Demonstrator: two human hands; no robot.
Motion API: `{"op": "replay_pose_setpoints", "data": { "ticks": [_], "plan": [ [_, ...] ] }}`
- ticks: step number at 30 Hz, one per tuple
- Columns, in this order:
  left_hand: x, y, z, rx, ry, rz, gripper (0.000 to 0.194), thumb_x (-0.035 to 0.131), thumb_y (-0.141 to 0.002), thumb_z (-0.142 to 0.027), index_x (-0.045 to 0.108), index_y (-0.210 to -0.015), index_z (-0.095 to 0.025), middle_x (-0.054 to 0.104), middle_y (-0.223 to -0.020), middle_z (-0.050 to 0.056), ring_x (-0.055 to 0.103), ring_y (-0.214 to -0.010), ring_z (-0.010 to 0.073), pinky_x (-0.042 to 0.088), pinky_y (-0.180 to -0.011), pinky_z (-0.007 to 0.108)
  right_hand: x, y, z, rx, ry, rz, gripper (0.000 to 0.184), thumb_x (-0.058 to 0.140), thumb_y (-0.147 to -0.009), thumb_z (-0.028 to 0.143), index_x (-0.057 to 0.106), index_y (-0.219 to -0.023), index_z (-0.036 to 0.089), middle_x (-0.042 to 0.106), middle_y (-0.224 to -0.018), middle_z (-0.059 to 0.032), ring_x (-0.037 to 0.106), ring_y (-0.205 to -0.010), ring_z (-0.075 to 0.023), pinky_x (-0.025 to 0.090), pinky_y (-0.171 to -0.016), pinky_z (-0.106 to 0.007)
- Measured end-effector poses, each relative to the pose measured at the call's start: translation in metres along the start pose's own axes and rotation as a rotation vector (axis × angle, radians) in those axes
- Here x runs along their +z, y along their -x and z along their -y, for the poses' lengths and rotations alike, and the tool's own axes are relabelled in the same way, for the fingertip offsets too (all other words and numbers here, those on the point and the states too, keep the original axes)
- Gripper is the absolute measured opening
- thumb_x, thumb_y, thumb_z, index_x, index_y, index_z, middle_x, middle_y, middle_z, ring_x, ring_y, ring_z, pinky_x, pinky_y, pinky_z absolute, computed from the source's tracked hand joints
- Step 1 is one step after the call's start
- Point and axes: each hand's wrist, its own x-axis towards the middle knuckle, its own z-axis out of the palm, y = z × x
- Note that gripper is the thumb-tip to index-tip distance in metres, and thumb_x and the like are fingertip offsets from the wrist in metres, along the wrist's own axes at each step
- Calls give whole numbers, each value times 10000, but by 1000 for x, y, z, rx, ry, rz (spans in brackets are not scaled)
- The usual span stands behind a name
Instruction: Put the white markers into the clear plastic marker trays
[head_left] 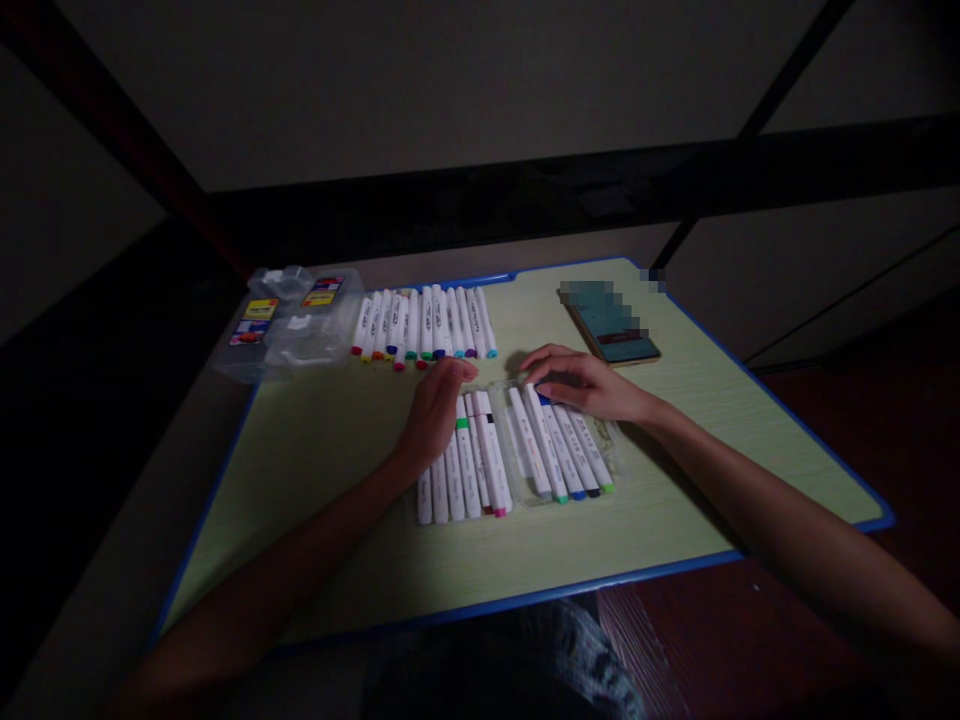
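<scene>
While slim white markers [545,445] line clear plastic tray [517,478] | right grip [589,388] half-curled | left grip [437,410] bent | holds unclear

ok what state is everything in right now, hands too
left hand, fingers curled beside the near left markers, grip unclear
right hand, fingers bent over the near right markers, grip unclear
near left markers, lying side by side
near right markers, lying in a clear tray
far markers, lying in a row
phone, lying screen up
plastic packaging, open or shut unclear
</scene>
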Motion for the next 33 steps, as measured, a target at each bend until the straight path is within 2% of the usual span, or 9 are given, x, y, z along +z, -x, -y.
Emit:
{"op": "replay_pose_setpoints", "data": {
  "ticks": [8,13,16,23,33],
  "plan": [
    [0,0,-1,6,-24,14,277,314,-883,-349,512,-743,-214,579,-788,43,541,-810,161,439,-787,317,-7,-1,8,28,-42,-52,94,596,-777,276,631,-824,203,645,-940,-35,567,-932,-156,405,-881,-354],
    [1,-1,-1,5,-6,6,286,316,-880,-355,511,-730,-210,573,-780,41,543,-801,158,443,-779,312,-6,0,9,181,-221,-109,188,643,-728,351,642,-766,167,655,-720,-17,565,-653,-104,442,-631,-261],
    [0,0,-1,-2,-1,4,284,321,-879,-356,515,-737,-204,578,-787,45,544,-803,161,443,-783,318,-4,-1,11,254,-372,-127,216,683,-680,360,625,-730,158,642,-671,-5,546,-594,-86,423,-564,-234],
    [-1,0,-1,14,-23,11,285,318,-885,-363,520,-749,-215,581,-796,46,541,-804,162,440,-787,321,-6,-1,18,278,-504,-162,209,722,-632,346,606,-670,176,615,-601,20,512,-519,-70,390,-504,-225],
    [0,0,-3,4,-18,19,281,317,-883,-351,513,-735,-215,579,-782,42,541,-803,163,437,-783,321,5,-7,19,325,-539,-398,267,750,-577,391,589,-625,184,599,-607,18,499,-529,-76,396,-509,-241]
  ]
}}
